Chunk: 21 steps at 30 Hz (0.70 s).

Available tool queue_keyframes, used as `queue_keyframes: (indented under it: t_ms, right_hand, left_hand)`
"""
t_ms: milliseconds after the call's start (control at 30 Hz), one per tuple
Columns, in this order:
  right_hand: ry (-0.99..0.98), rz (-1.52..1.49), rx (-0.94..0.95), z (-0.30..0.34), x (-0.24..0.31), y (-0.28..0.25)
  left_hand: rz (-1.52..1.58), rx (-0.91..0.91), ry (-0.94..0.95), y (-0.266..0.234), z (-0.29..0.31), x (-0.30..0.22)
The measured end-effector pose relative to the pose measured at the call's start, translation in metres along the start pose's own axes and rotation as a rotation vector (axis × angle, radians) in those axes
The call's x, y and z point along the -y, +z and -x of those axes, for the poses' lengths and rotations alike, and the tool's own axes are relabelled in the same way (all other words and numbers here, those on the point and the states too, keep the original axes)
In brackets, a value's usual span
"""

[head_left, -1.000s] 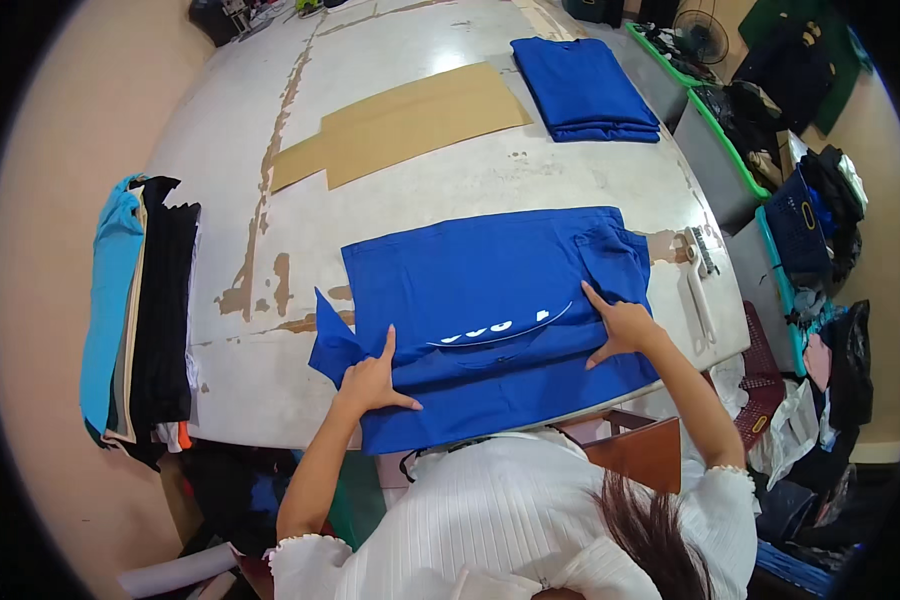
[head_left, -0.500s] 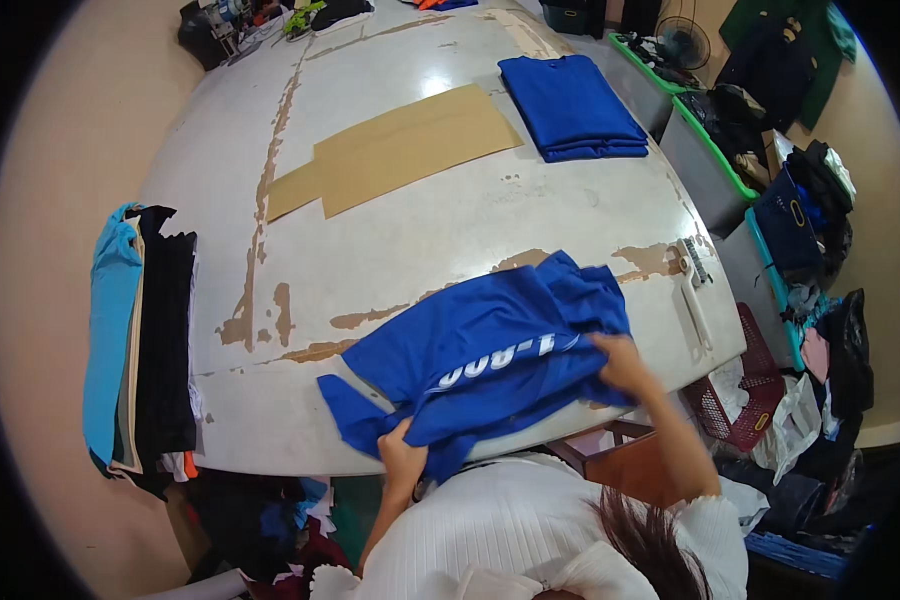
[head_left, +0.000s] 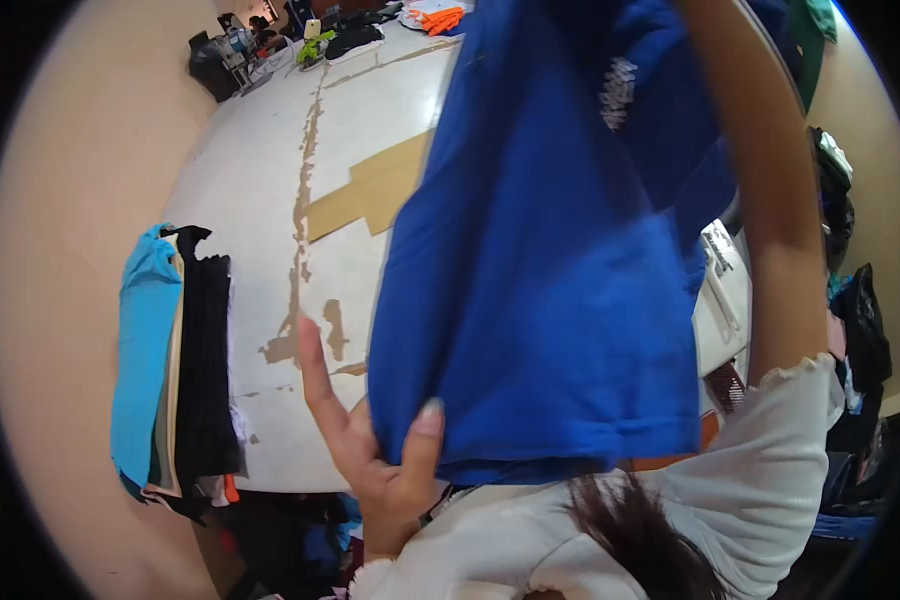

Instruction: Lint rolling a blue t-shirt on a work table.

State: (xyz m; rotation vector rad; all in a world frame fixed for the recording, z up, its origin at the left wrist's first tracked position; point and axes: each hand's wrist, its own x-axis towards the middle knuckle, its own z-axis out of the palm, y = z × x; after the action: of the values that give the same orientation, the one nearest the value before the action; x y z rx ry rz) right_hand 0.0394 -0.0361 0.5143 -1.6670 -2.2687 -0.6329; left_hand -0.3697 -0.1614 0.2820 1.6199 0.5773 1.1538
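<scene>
Raised off the table point(head_left: 290, 440) since a moment ago, your blue garment point(head_left: 540, 300) hangs before you. Your spread left hand point(head_left: 380, 475) touches its near left corner, grip unclear; your right hand is out of view. Likely light, soft, limp: hold opposite edges.

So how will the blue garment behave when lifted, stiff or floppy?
The blue garment is probably floppy: it drapes in soft folds. It seems light for its size, as it looks thin. It may crease easily, given faint wrinkles near its lower edge.
</scene>
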Motion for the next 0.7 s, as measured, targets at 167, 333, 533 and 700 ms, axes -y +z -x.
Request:
queue_keyframes:
  t_ms: [167,333,533,700]
  right_hand:
    - [0.075,0.054,0.014,-0.121,0.153,0.175]
    - [-0.128,-0.2,0.213,-0.119,0.312,0.344]
    - [-0.077,-0.807,0.106,0.049,0.387,0.346]
    - [0.959,-1.184,-0.029,0.233,0.399,0.282]
  left_hand:
    - [-0.211,-0.332,-0.099,-0.072,0.017,0.038]
    - [-0.135,-0.196,-0.673,-0.184,0.09,0.129]
    - [0.236,-0.236,-1.118,-0.237,0.159,0.198]
    - [0.539,-0.284,-1.323,-0.222,0.14,0.186]
